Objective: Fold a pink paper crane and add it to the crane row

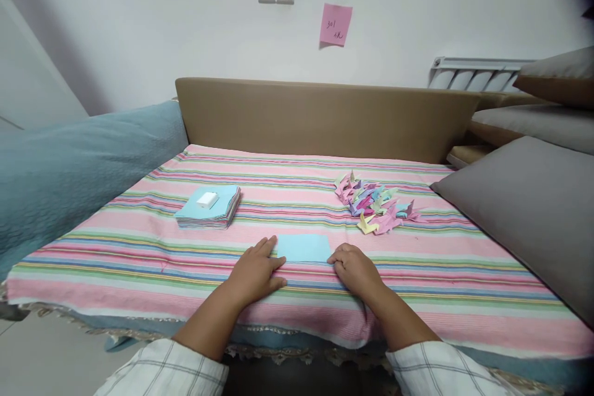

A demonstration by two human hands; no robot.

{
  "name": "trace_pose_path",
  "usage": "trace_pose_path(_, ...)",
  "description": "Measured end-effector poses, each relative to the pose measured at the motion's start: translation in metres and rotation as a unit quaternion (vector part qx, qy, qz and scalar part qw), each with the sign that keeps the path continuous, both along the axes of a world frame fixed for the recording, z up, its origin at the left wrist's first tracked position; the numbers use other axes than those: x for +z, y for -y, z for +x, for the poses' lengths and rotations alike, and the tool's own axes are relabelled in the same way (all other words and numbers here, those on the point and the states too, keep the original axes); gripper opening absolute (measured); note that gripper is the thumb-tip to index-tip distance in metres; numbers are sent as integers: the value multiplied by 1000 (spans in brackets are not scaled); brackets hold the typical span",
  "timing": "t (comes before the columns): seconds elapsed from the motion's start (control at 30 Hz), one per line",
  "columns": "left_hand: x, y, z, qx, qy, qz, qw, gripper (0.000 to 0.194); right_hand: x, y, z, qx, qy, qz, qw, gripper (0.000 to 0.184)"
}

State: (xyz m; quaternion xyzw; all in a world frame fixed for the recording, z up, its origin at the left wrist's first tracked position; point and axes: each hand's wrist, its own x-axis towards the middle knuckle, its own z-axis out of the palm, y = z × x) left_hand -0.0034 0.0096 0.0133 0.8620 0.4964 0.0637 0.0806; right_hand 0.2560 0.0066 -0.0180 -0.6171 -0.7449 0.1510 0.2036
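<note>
Apparent folding step; the next move probably calls for steady contact at 2 sides. Blue paper lies flat on striped cloth between the left hand and right hand: the former spreads at its left edge, the latter curls at its near right corner; whether it pinches cannot be told.

1 light-blue sheet of paper, lying flat on the pink striped cloth, blank side up, and it's an oblong, long edges running left to right, a thin darker line along the near edge!
</note>
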Motion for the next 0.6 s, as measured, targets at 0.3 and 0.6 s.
trace_pose_path(0.3, -1, -14, -1, 93, 46, 21, 994, 29, -3, -2, 2, -18, -66, 0, 998, 28)
trace_pose_path(0.6, -11, -18, 9, 109, 33, 48, 992, 33, -14, -6, 3, -56, -82, 12, 995, 38)
